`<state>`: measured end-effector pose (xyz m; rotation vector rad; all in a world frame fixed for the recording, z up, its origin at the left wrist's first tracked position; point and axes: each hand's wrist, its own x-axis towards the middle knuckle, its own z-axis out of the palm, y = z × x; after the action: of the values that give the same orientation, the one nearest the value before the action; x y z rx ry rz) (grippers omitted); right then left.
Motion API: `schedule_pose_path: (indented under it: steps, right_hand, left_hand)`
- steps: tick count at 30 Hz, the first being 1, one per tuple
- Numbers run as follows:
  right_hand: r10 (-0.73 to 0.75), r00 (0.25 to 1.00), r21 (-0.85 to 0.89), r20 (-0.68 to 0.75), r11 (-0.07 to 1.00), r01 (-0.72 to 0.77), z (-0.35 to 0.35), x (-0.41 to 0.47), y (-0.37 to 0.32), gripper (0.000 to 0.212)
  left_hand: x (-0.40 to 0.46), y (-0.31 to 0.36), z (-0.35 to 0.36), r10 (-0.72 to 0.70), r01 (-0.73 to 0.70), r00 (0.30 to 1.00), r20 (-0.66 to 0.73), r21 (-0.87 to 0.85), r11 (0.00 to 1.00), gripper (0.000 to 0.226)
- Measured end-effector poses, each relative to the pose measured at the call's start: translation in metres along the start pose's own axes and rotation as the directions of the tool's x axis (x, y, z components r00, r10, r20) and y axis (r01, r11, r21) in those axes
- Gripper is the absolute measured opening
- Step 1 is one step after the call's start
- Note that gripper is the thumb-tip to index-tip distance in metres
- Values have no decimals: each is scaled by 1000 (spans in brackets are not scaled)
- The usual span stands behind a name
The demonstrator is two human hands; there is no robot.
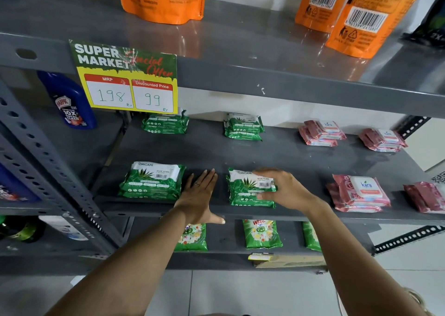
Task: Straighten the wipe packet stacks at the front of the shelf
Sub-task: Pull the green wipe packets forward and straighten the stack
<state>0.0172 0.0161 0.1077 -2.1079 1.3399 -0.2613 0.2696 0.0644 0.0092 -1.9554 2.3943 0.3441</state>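
Observation:
Two green wipe packet stacks sit at the front of the grey middle shelf (289, 161). The left green stack (151, 182) lies just left of my left hand (201, 196), which rests flat on the shelf with fingers spread, holding nothing. My right hand (281, 188) lies over the right side of the second green stack (248, 188), fingers curled on its top packet, which sits slightly askew. To the right, a pink wipe stack (358, 192) and another pink stack (426, 196) lie at the shelf's front, the last one cut off by the frame edge.
Behind are two green stacks (166, 123), (243, 126) and two pink stacks (322, 132), (382, 139). A price sign (127, 77) hangs from the upper shelf edge. Orange pouches (163, 0) stand above. A blue bottle (69, 101) stands left. Green detergent bags (261, 233) lie below.

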Motion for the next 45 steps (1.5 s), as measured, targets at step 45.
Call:
schedule_pose_path:
  steps: [45]
  right_hand:
    - [31,999,-10,41,999,-31,2,13,-1,74]
  left_hand:
    - [0,-2,3,25,-26,999,-25,-21,999,136]
